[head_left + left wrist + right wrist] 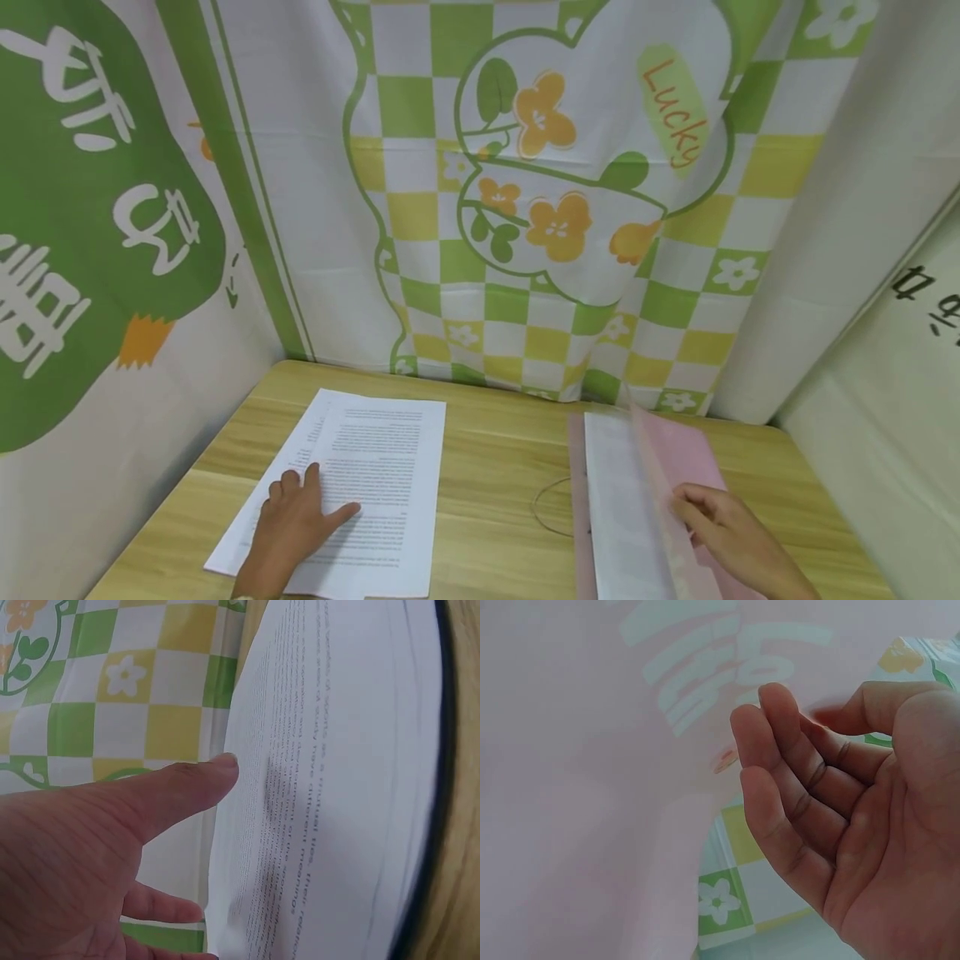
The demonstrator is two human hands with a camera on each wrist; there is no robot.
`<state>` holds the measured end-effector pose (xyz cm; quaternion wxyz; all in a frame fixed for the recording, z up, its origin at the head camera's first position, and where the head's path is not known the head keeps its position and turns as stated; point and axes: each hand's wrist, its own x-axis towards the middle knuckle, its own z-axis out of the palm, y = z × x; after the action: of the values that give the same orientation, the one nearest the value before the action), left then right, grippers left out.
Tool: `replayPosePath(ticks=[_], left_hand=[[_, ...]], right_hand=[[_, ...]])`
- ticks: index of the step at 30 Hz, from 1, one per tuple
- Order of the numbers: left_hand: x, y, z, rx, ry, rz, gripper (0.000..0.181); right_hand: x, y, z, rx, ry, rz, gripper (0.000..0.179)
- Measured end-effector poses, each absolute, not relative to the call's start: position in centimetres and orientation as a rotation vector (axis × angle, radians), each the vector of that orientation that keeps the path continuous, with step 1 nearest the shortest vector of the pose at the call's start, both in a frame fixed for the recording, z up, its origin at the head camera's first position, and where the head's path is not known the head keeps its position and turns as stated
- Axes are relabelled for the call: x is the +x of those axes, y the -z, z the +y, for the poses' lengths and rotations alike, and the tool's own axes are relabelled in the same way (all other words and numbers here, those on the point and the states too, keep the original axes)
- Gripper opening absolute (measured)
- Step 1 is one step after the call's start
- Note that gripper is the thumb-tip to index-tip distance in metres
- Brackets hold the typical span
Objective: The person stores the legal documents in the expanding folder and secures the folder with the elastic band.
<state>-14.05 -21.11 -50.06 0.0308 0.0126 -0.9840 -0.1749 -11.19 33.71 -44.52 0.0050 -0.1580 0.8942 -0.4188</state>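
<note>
On the left of the table, my left hand (288, 525) rests on a stack of printed white papers (378, 467), fingers spread. The left wrist view shows the thumb of that hand (165, 799) extended over the printed sheets (352, 765). To the right lies a pink folder (686, 446) with its cover lifted partway. White sheets (618, 508) show inside it. My right hand (731, 529) pinches the free edge of the raised cover. In the right wrist view, the pink cover (577, 787) fills the left side beside the curled fingers of the right hand (817, 802).
A thin looped cord (534, 504) sticks out at the folder's left side. Wooden tabletop (502, 475) separates the papers and the folder. A green checked curtain (517, 333) hangs along the back edge, with more printed cloth (112, 250) on the left.
</note>
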Motion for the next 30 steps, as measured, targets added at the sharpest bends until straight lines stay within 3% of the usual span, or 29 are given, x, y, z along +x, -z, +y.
replayPosePath(ticks=[6, 14, 30], left_hand=[[-14.0, 50.5, -21.4, 0.060, 0.537, -3.026, 0.107], [-14.4, 50.8, -22.1, 0.044, 0.542, -3.006, 0.092], [-15.7, 50.5, -22.9, 0.125, 0.762, -3.045, 0.104]], right_hand=[[-11.3, 44.7, 33.7, -0.521, 1.313, 2.820, 0.023], [-11.4, 44.7, 33.7, -0.529, 1.324, 2.805, 0.024], [-11.0, 44.3, 33.5, -0.519, 1.356, 2.785, 0.022]])
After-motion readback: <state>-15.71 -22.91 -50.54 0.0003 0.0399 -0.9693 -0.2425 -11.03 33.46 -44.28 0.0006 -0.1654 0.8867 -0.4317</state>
